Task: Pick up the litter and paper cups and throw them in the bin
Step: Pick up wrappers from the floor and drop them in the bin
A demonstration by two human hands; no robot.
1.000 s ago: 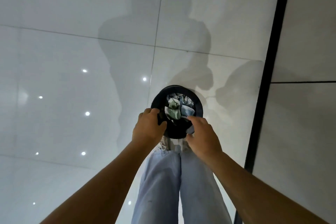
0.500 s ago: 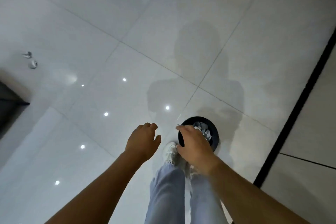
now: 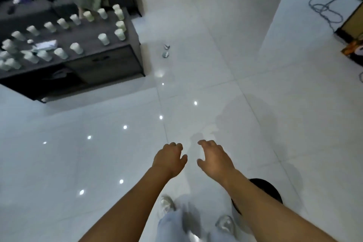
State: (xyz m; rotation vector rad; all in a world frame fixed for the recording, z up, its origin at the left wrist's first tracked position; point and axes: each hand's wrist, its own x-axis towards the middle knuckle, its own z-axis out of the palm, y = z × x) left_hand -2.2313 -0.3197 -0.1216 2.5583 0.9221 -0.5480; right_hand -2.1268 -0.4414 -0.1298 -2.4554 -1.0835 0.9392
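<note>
Both the left hand [image 3: 169, 158] and the right hand [image 3: 214, 158] hang out in front over the white floor [image 3: 255, 84], fingers loosely curled and holding nothing. The black bin [image 3: 269, 190] sits low right, partly hidden behind the right forearm. Many paper cups [image 3: 103, 39] stand on the dark table [image 3: 117, 53] far left, with two small bits of litter [image 3: 166, 51] on the floor just beside it.

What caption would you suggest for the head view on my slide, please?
Both hands, left hand and right hand, empty over the floor, bin behind, paper cups on the table ahead.
</note>
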